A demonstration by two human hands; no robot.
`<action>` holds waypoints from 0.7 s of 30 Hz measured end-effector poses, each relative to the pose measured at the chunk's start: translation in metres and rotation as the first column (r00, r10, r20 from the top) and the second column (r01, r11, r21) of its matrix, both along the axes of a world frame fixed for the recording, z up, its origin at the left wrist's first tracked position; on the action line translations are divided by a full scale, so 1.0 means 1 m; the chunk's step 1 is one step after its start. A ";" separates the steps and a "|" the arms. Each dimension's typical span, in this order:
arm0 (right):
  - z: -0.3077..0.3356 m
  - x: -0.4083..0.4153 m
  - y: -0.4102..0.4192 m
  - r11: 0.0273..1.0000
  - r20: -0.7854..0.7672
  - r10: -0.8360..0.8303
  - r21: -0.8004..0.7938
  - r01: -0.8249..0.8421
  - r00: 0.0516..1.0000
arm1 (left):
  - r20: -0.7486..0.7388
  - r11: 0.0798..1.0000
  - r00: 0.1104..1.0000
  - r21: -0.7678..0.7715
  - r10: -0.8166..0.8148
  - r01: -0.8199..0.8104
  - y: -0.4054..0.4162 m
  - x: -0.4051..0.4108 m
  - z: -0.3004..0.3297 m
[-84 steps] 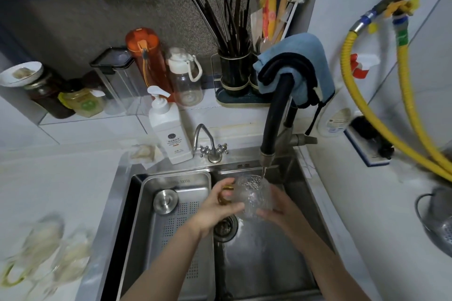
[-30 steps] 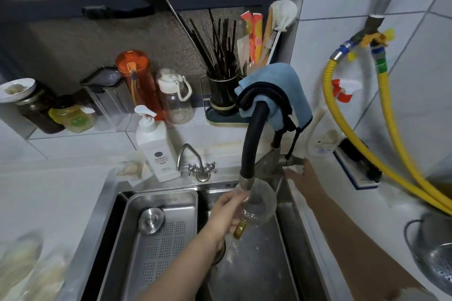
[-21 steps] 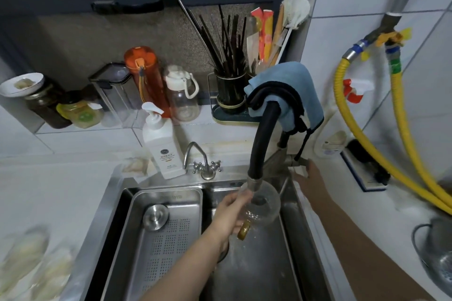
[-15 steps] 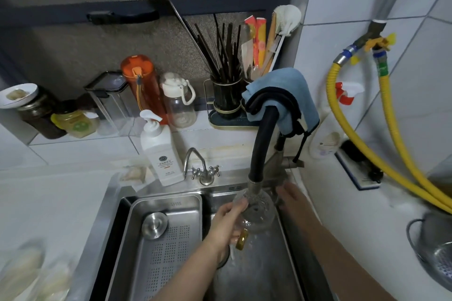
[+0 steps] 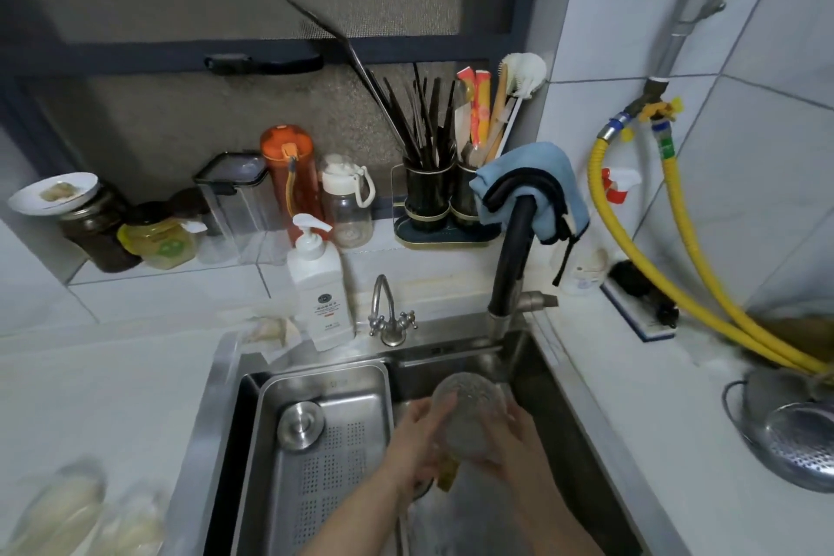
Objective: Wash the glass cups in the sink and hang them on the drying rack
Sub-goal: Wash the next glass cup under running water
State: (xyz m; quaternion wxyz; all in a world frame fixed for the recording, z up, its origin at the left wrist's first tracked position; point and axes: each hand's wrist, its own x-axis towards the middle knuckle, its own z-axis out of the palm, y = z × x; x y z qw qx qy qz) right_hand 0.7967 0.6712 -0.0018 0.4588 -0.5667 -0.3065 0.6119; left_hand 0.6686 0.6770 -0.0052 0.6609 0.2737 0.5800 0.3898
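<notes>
A rounded, clear glass cup (image 5: 469,418) with a dimpled, pebbled surface is held over the right basin of the stainless steel sink (image 5: 225,397), just below the metal tip of the black, curved faucet (image 5: 512,257). The cup is cradled between both hands: the left hand (image 5: 417,442) is wrapped against its left side and the right hand (image 5: 514,442) is curled against its right side and underside, so each grip is closed on the glass. An amber-coloured piece, perhaps a handle, is seen just under the cup between the hands; its form cannot be made out.

The left part of the sink is filled by a brushed steel drain tray (image 5: 325,442) with a perforated floor, on which a round steel stopper (image 5: 300,425) is laid. Open basin is left only below and to the right of the hands, bounded by the sink's right wall.

A white pump bottle (image 5: 321,291) and a small chrome tap (image 5: 389,314) are stood at the sink's back edge. A soft blue cloth (image 5: 535,190) is draped over the faucet's arch. On the white table (image 5: 654,411) to the right, a perforated steel colander (image 5: 794,442) is set well apart from the sink, under two ribbed yellow hoses (image 5: 668,280). At the lower left, blurred pale glass shapes (image 5: 67,510) are lying on the table.
</notes>
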 end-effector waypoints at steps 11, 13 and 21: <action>0.027 -0.002 -0.035 0.986 0.102 0.009 0.165 -0.026 0.995 | -0.079 0.987 0.990 0.100 -0.118 0.125 -0.032 -0.012 0.024; 0.033 0.003 -0.036 0.981 0.086 0.036 0.185 -0.051 0.996 | -0.102 0.987 0.991 0.124 -0.089 0.101 -0.035 -0.009 0.028; 0.030 0.027 -0.033 0.966 0.114 0.138 0.202 -0.159 0.984 | -0.093 0.990 0.995 0.140 0.025 -0.012 -0.048 0.016 0.037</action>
